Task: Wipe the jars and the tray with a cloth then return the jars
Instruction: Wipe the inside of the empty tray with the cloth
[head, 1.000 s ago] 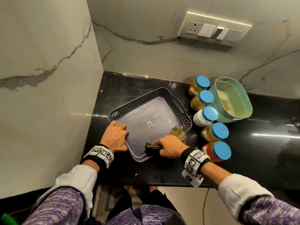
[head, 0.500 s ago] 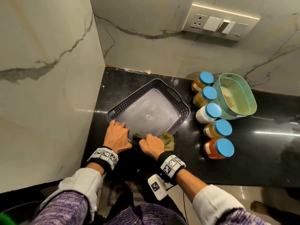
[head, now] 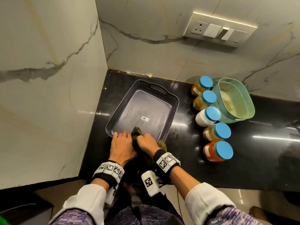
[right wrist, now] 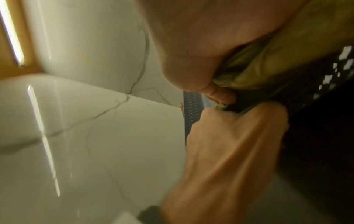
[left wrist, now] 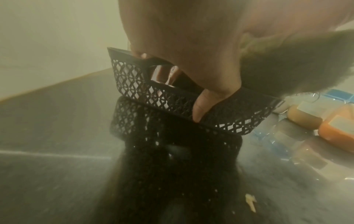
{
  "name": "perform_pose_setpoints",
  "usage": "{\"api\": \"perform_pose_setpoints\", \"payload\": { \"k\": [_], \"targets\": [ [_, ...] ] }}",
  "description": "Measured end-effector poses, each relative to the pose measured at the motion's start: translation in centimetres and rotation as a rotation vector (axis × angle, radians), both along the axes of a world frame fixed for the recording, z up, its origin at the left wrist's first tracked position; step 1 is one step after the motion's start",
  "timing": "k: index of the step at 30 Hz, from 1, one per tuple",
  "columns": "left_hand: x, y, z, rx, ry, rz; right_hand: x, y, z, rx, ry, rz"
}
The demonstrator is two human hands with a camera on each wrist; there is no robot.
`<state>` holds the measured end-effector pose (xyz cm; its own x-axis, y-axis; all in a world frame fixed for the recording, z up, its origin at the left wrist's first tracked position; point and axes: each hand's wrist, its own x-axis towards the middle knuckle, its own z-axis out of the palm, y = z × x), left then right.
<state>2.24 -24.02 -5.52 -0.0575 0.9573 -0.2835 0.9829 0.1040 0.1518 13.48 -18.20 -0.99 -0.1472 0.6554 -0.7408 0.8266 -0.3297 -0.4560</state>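
Note:
A dark perforated tray (head: 164, 96) sits on the black counter in the corner, with nothing in it. My left hand (head: 121, 146) grips its near rim (left wrist: 172, 104), fingers over the edge and thumb outside on the lattice wall. My right hand (head: 146, 142) holds an olive cloth (head: 137, 132) bunched against the same near rim, right beside the left hand; the cloth (right wrist: 268, 63) drapes over the lattice wall. Several blue-lidded jars (head: 211, 116) stand in a row on the counter to the tray's right.
A teal mesh basket (head: 233, 101) stands behind the jars at the back right. Marble walls close the left and back sides. A switch plate (head: 217, 30) is on the back wall. Small crumbs (left wrist: 250, 203) lie on the counter near the front edge.
My right hand has slid the cloth leftward along the tray's near rim until it meets the left hand. The left hand keeps its hold on the rim.

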Motion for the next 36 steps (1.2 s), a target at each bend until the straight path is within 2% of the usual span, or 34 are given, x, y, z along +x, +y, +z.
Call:
{"api": "perform_pose_setpoints", "payload": {
  "k": [3, 7, 11, 14, 19, 22, 25, 30, 36],
  "targets": [
    [-2.7, -0.6, -0.4, 0.172, -0.137, -0.064, 1.6, 0.9, -0.1, 0.050, -0.062, 0.125],
    [-5.3, -1.4, -1.7, 0.232, -0.111, -0.128, 2.9, 1.5, -0.5, 0.073, -0.093, 0.175],
    [-4.6, -1.8, -2.8, 0.272, -0.094, -0.136, 1.7, 0.7, -0.9, 0.103, -0.119, 0.171],
    [-4.6, -2.0, -3.1, 0.291, -0.105, -0.133, -0.7, 0.0, -1.0, 0.069, -0.074, 0.072],
    [-4.9, -2.1, -3.3, 0.305, -0.225, -0.108, -5.8, 0.6, -1.2, -0.087, 0.052, -0.101],
    [-4.6, -2.1, -3.2, 0.313, -0.267, -0.092, -6.8, 2.0, -1.6, -0.209, 0.238, -0.361],
    [-4.5, -2.1, -3.4, 0.303, -0.262, -0.110, -5.9, 3.2, -1.4, -0.419, 0.436, -0.576],
    [-6.2, -1.2, -3.2, 0.308, -0.280, -0.190, -3.6, 3.6, -1.9, -0.524, 0.547, -0.743],
    [-9.3, 1.0, -3.1, 0.249, -0.185, -0.269, 1.0, 4.8, -0.3, -0.383, 0.745, -1.026]
  ]
}}
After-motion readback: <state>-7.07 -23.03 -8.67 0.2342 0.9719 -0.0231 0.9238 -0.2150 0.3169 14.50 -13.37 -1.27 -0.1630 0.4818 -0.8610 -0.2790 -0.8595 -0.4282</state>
